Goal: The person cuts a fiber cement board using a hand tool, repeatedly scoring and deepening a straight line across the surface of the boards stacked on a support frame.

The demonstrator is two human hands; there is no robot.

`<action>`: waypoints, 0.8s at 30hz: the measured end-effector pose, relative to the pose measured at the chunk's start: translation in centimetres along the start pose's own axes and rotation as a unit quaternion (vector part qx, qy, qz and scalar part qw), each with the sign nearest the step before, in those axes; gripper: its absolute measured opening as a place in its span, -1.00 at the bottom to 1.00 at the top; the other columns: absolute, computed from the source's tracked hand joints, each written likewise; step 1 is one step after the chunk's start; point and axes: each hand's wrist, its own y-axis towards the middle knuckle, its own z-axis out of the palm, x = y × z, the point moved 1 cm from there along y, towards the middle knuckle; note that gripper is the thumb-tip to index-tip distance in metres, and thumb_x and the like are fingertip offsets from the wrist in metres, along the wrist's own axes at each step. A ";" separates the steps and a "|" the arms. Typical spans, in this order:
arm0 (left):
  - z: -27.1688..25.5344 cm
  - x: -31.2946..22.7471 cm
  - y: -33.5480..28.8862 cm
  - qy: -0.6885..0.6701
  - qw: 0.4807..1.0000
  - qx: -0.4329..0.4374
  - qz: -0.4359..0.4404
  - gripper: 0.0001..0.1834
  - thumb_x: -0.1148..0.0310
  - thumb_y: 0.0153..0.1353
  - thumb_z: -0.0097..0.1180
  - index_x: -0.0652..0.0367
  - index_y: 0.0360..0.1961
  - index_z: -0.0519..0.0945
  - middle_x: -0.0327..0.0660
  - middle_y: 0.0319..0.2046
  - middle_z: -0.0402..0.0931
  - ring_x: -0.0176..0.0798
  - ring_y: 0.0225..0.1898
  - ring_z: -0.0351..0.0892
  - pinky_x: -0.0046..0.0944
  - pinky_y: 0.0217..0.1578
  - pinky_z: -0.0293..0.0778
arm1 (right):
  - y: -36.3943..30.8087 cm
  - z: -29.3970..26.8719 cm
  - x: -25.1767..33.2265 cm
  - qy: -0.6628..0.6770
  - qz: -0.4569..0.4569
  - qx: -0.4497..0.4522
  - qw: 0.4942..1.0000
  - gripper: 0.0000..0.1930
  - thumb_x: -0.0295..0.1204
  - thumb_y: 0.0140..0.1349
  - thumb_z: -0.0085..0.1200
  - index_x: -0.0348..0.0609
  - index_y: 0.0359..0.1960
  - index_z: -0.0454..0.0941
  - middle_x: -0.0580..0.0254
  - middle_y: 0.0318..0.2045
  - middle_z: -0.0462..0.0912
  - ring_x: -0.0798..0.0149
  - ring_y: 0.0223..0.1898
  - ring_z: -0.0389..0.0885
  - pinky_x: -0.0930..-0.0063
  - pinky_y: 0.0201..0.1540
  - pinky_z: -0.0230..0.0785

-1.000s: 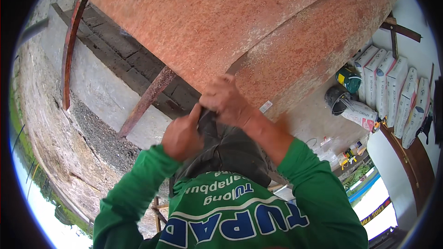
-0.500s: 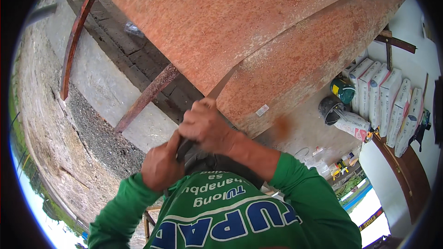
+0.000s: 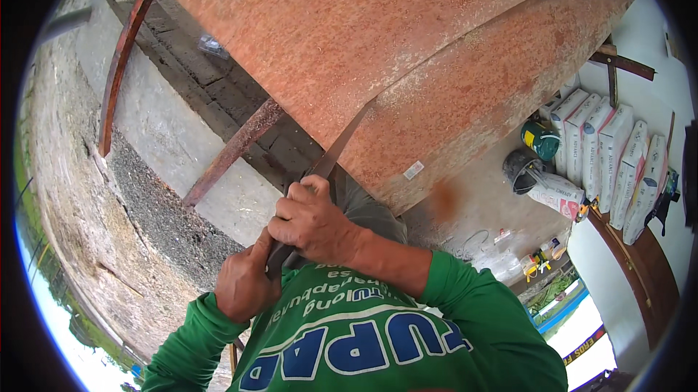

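A long thin grey-brown metal strip [image 3: 342,141] runs from my chest up along the edge of a big reddish-orange speckled board [image 3: 407,50]. My right hand [image 3: 313,221] is wrapped around the strip's lower part, knuckles up. Just below and to the left, my left hand [image 3: 243,287] grips the strip's bottom end, thumb pointing up against the right hand. Both arms wear green sleeves. A second reddish board [image 3: 494,94] lies under the first, with a small white label at its edge.
Two rusty metal bars [image 3: 233,152] lean over a concrete ledge [image 3: 167,138] and gravel at the left. At the right stand white sacks [image 3: 603,152], a green can [image 3: 539,138], a dark bucket [image 3: 519,170] and small bottles [image 3: 538,261] on the floor.
My hands have shifted from a dark grey fabric at my waist to a joined grip. The metal strip now shows reaching up along the board's edge. The view has tilted slightly.
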 end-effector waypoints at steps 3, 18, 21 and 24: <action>2.8 0.5 10.5 0.031 0.999 -0.003 0.045 -0.55 0.48 -0.10 0.03 0.29 -0.09 0.37 0.18 -0.55 0.49 0.25 -0.48 0.52 0.12 -0.45 0.43 | 0.7 -1.6 -10.0 -0.045 0.028 0.025 0.998 -0.85 -0.28 -0.19 0.14 0.11 -0.60 0.41 0.42 -0.55 0.35 0.27 -0.32 0.38 0.22 -0.10 0.09; 0.8 0.5 3.4 0.017 1.000 0.016 -0.013 -0.59 0.42 -0.04 0.05 0.22 -0.10 0.38 0.18 -0.55 0.50 0.25 -0.52 0.51 0.12 -0.47 0.42 | 0.5 -0.4 -3.6 -0.027 0.005 0.011 1.000 -0.92 -0.32 -0.12 0.05 0.10 -0.60 0.41 0.45 -0.58 0.28 0.34 -0.35 0.37 0.20 -0.08 0.05; 4.2 -0.9 17.0 0.027 0.998 -0.010 0.056 -0.70 0.52 -0.01 -0.09 0.26 -0.17 0.37 0.19 -0.56 0.48 0.25 -0.45 0.51 0.14 -0.44 0.41 | 1.4 -3.3 -15.6 -0.070 0.114 0.082 0.988 -0.63 -0.21 -0.49 0.33 0.15 -0.53 0.47 0.46 -0.49 0.46 0.26 -0.31 0.44 0.18 -0.10 0.10; 4.8 -1.9 17.6 0.043 0.998 -0.016 0.051 -0.67 0.51 -0.03 -0.08 0.27 -0.15 0.33 0.20 -0.57 0.47 0.25 -0.43 0.51 0.14 -0.44 0.41 | 1.1 -3.7 -16.3 -0.114 0.110 0.035 0.987 -0.65 -0.21 -0.45 0.31 0.14 -0.52 0.48 0.45 -0.47 0.46 0.25 -0.27 0.43 0.19 -0.10 0.09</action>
